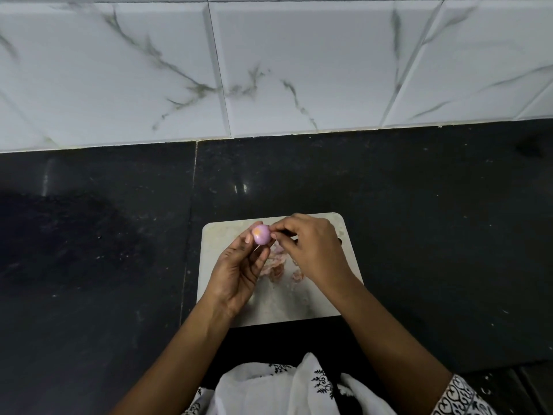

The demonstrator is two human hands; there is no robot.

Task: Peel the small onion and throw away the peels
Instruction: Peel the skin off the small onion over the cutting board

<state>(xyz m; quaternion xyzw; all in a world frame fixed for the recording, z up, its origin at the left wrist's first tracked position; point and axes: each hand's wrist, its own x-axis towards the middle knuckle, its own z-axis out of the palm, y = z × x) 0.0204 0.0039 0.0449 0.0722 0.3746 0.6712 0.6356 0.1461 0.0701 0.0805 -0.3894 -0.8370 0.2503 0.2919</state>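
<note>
A small purple onion (pixel 261 235), mostly bare with a pale orange cut end facing up, is held in the fingertips of my left hand (pixel 239 274) above a light cutting board (pixel 215 235). My right hand (pixel 311 247) pinches at the onion's right side with thumb and forefinger; whether a bit of skin is between them I cannot tell. Pinkish peels (pixel 276 269) lie in a loose heap on the board under my hands, partly hidden by them.
The board lies on a dark stone counter (pixel 89 250). A white marbled tile wall (pixel 269 70) rises behind the counter. A white patterned cloth (pixel 284 387) covers my lap at the bottom edge.
</note>
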